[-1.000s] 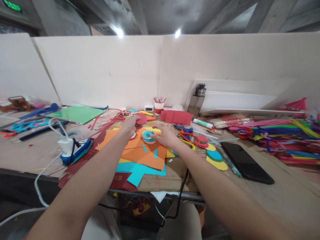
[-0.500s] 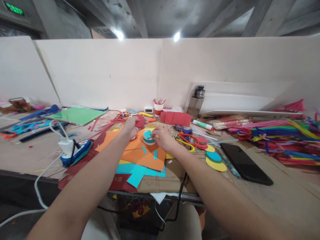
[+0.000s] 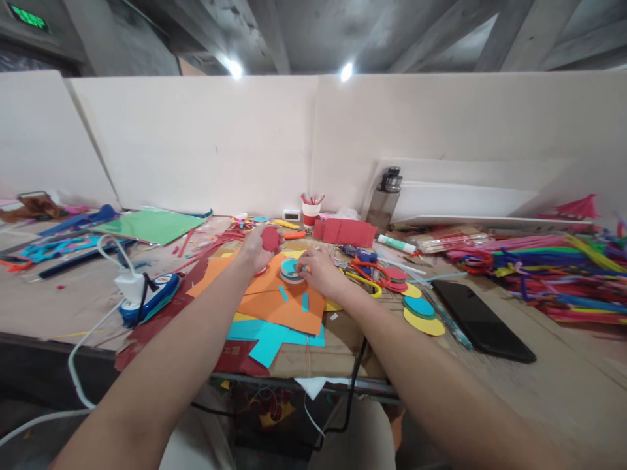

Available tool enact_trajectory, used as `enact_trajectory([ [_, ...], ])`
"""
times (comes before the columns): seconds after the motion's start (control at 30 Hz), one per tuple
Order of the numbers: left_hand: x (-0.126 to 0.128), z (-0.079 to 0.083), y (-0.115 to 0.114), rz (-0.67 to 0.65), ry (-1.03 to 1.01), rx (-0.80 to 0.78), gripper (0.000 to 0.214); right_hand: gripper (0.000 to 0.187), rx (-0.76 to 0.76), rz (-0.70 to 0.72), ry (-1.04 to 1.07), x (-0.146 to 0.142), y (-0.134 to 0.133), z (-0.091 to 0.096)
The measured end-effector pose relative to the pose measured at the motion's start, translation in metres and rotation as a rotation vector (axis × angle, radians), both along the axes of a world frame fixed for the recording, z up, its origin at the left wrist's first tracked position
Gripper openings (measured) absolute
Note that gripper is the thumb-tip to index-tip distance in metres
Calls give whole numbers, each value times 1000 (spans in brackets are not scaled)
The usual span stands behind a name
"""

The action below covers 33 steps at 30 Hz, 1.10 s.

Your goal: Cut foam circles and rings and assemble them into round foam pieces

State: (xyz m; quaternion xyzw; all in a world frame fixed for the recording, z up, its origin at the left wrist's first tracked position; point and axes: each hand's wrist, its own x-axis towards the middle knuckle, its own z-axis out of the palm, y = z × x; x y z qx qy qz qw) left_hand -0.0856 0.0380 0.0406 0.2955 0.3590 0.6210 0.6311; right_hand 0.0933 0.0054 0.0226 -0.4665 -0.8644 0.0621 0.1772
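Note:
My left hand is closed on a small red paper circle, held up a little above the orange paper. My right hand pinches at a roll of tape with a teal piece on top, resting on the orange sheet. Small teal strips lie on the orange paper near my right wrist. Teal paper sticks out from beneath it toward the table's front edge.
Red-handled scissors and red, teal and yellow paper circles lie right of my hand. A black phone and a heap of pipe cleaners are farther right. A blue glue gun, a white plug and green paper sit left.
My left hand has lifted and turned the red circle, so it looks smaller and rounder. My right hand drew in closer to the tape roll and now pinches at it.

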Motion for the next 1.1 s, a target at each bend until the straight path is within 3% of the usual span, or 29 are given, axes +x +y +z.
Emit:
enact_trajectory([
  [0.4, -1, 9, -5, 31, -125, -47, 17, 13, 16, 15, 40, 1, -1, -3],
  [0.63, -2, 10, -7, -4, -185, 25, 38, 15, 35, 2, 62, 1, 1, -6],
  [0.73, 0, 11, -9, -7, -180, 18, 45, 32, 37, -27, 66, 2, 2, -7],
  [0.9, 4, 12, -12, 5, -110, -37, 47, 82, 11, -111, 40, 1, 0, -9],
  [1.0, 3, 10, -11, 12, -89, -35, 46, 90, -8, -108, -10, -2, -3, -8],
  [1.1, 1, 6, -8, 10, -78, -28, 46, 87, -18, -81, -36, -6, -4, -7],
])
